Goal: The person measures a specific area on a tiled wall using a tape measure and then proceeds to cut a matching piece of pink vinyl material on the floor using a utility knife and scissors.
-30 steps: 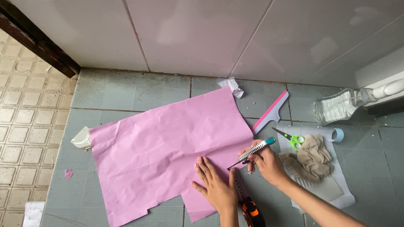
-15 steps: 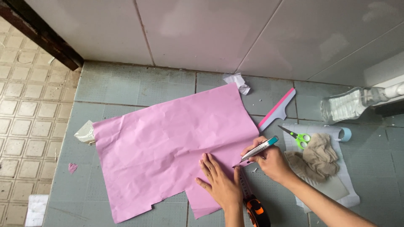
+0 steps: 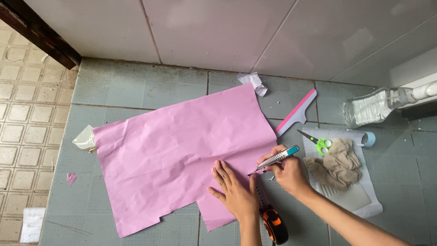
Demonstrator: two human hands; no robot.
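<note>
Here the pink paper (image 3: 182,155) lies flat on the grey tiled counter (image 3: 136,91), with bare tile open toward 9 and 12 o'clock. Since earlier, little has shifted. The left hand (image 3: 236,193) presses flat, fingers spread, on its lower right part; the right hand (image 3: 287,173), at 3 o'clock, grips a pen-like cutter (image 3: 275,159) at the edge.

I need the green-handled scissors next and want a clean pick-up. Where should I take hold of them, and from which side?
Take the scissors by the green handle loops, coming from above on the right. The loops lie flat and clear at the upper edge of the white sheet, beside the beige cloth; the closed blades point up-left toward the pink-edged squeegee, so that end is best avoided.
</note>
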